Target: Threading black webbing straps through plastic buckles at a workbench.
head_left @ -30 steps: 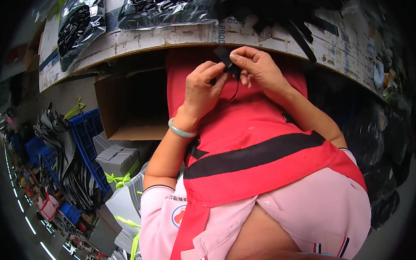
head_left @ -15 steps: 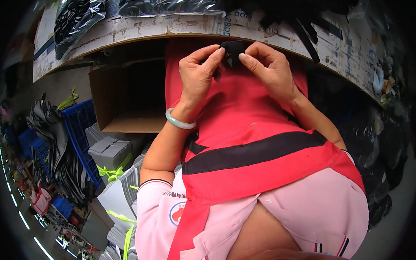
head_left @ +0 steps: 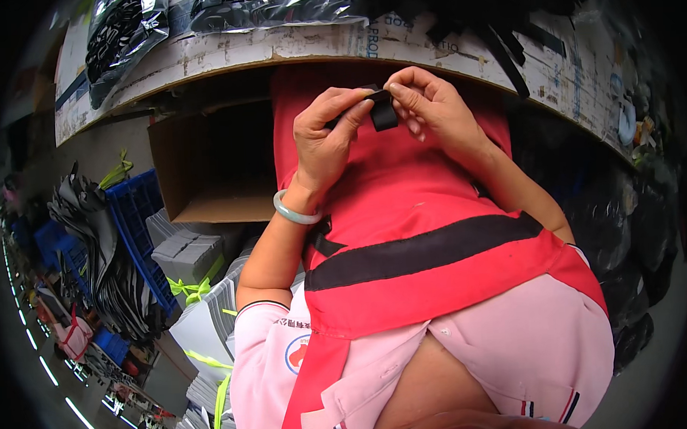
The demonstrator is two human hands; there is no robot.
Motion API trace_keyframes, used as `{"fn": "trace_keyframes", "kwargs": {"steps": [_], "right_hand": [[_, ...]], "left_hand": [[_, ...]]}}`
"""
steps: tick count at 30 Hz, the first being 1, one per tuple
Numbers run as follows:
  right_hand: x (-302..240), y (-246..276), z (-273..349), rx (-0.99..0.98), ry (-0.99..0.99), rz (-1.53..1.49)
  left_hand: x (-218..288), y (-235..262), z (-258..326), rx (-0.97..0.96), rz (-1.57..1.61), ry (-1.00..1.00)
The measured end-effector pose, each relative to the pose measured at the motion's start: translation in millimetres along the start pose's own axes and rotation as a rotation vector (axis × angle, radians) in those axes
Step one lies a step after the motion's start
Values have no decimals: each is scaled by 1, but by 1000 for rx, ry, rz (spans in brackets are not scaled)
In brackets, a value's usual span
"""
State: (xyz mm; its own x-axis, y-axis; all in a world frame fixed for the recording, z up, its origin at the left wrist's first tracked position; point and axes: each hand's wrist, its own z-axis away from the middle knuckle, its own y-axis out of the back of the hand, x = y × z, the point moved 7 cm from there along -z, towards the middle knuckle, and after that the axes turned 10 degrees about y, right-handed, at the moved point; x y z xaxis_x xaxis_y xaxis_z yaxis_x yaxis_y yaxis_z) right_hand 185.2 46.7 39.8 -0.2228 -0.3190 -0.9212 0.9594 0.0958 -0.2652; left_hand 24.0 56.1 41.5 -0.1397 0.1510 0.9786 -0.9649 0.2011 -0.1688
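A short black strap (head_left: 384, 116), folded with one flat end hanging down, is held over my red apron (head_left: 403, 174) near the bench edge. My left hand (head_left: 328, 132) is closed, its thumb and fingers pinching the strap's left part. My right hand (head_left: 440, 111) is closed too, with thumb and forefinger pinched at the strap's upper right edge and the other fingers curled below. Part of the strap is hidden behind the left fingers.
The worn white bench (head_left: 292, 46) runs across the front, bearing clear bags of black pieces (head_left: 125, 40) and a heap of black straps (head_left: 496, 28). Below left stand an open cardboard box (head_left: 222, 211), a blue crate (head_left: 137, 229) and tied grey stacks (head_left: 186, 250).
The strap has turned, and its flat end now hangs down below my fingers. My right hand has shifted slightly left, its thumb and forefinger now pinched at the strap's upper edge.
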Motion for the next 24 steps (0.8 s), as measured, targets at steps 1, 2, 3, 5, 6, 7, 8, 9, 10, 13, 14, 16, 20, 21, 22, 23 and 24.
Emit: {"fn": "trace_keyframes", "kwargs": {"steps": [1, 2, 3, 5, 6, 7, 8, 9, 10, 13, 14, 16, 20, 21, 22, 23, 24], "right_hand": [[-1, 5, -2, 5, 5, -1], [5, 3, -1, -107, -99, -51], [10, -1, 2, -220, -203, -101], [9, -1, 2, -234, -174, -59], [3, 1, 0, -195, -79, 55], [-3, 4, -2, -155, 15, 168], [-8, 4, -3, -149, 73, 184], [-8, 4, -4, -149, 75, 184], [-9, 5, -6, -117, 102, 160], [-7, 6, -7, -119, 79, 96], [-5, 5, -6, -155, 53, 70], [-2, 1, -6, -194, 25, 46], [-5, -3, -4, -121, 84, 81], [-6, -4, -5, -89, 105, 106], [-3, -9, -7, -88, 121, 80], [2, -13, -9, -85, 137, 50], [9, -22, -9, -130, 104, 31]], "left_hand": [[5, -1, 3, -24, -53, -50], [10, -4, 6, -47, -107, -98], [12, -5, 9, -66, -110, -89], [22, -7, 17, -92, -182, -163], [26, -7, 20, -115, -213, -186], [27, -7, 22, -118, -213, -188], [29, -8, 26, -136, -232, -206], [31, -9, 27, -153, -251, -224], [34, -11, 28, -172, -268, -274], [36, -13, 31, -211, -239, -269], [37, -14, 31, -216, -240, -265], [37, -11, 33, -205, -251, -262], [36, -5, 37, -150, -267, -212], [38, -3, 41, -146, -268, -211], [38, 2, 44, -127, -264, -145], [39, 6, 48, -112, -262, -78], [43, 12, 51, -105, -296, -49]]}}
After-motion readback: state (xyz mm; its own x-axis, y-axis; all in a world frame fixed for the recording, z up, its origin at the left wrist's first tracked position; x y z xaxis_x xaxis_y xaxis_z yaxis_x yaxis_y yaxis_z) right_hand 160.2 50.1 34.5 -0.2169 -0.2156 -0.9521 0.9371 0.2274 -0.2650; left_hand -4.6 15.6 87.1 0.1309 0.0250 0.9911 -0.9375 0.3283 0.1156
